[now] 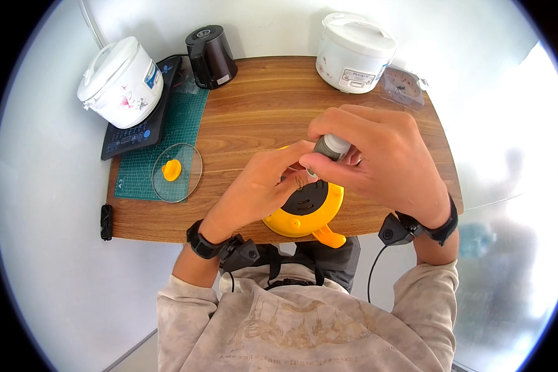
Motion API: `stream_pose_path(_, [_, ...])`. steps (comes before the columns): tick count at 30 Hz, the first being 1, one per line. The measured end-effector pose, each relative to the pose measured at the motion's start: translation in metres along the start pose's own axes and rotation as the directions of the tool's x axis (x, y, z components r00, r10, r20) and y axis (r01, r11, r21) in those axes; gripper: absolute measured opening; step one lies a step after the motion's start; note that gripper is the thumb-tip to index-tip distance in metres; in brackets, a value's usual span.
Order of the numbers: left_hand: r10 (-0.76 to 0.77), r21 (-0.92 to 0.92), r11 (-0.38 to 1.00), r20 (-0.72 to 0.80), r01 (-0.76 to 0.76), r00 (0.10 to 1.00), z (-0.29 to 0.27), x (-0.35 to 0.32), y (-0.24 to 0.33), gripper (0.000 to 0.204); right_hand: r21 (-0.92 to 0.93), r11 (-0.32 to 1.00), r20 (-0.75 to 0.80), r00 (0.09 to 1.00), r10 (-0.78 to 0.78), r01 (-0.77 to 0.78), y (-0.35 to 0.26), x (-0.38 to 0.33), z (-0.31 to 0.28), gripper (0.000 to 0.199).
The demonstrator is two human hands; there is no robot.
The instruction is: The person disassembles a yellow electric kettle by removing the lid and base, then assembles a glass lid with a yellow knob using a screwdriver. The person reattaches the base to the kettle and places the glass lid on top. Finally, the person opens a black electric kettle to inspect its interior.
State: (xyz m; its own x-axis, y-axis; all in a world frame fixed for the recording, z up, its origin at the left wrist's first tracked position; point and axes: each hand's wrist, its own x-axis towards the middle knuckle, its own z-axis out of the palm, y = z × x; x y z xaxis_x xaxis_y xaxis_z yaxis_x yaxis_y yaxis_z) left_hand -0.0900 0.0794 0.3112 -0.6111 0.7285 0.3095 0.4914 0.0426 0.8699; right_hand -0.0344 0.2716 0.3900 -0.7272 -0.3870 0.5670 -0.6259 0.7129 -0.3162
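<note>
Right grip [378, 149] clamped on a small grey-and-white cylinder [333, 147], held tilted above the yellow appliance [291, 224]. Left grip [260, 183] is at the cylinder's lower end, fingertips drawn close; can't tell if they're closed on anything, too small and partly hidden. Appliance is right under both hands at the near edge of the wood-grain surface [260, 93]: dark slotted face [304, 201] up, yellow handle [330, 237] pointing at the person, past the edge. Both wrists carry black strapped-on units. Left of the hands: glass lid [189, 164] with yellow knob [172, 170], partly on the green mat [136, 186]. Small black item [106, 222] at the left corner. Further out: white rice cooker [121, 84] on a black cooktop [121, 144], dark kettle [211, 57] beside it. Far right: second white rice cooker [356, 53], clear plastic container [403, 87] next to it.
</note>
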Motion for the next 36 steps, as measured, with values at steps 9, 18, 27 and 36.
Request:
stream_pose_path(9, [-0.019,-0.015,1.000,-0.011,0.019,1.000,0.0015,-0.0004,-0.0082,0.032,0.007,1.000,0.005,1.000,0.006,-0.006,0.0027,0.0025,0.0007,0.022])
stream_pose_path(18, [0.010,-0.014,1.000,-0.003,-0.010,1.000,0.0007,0.0003,-0.0045,0.032,-0.014,1.000,-0.002,1.000,-0.019,0.019,0.0002,0.0033,-0.0015,0.021])
stream_pose_path(27, [0.038,-0.018,0.999,-0.019,-0.038,0.999,0.0013,0.0013,-0.0065,0.033,0.004,1.000,-0.031,0.999,-0.011,0.012,0.0046,0.0032,0.0018,0.021])
stream_pose_path(36, [0.032,-0.006,0.999,-0.027,-0.032,0.999,0.0013,0.0006,-0.0090,0.034,0.017,1.000,-0.022,1.000,-0.016,0.016,0.0061,0.0041,0.0031,0.021])
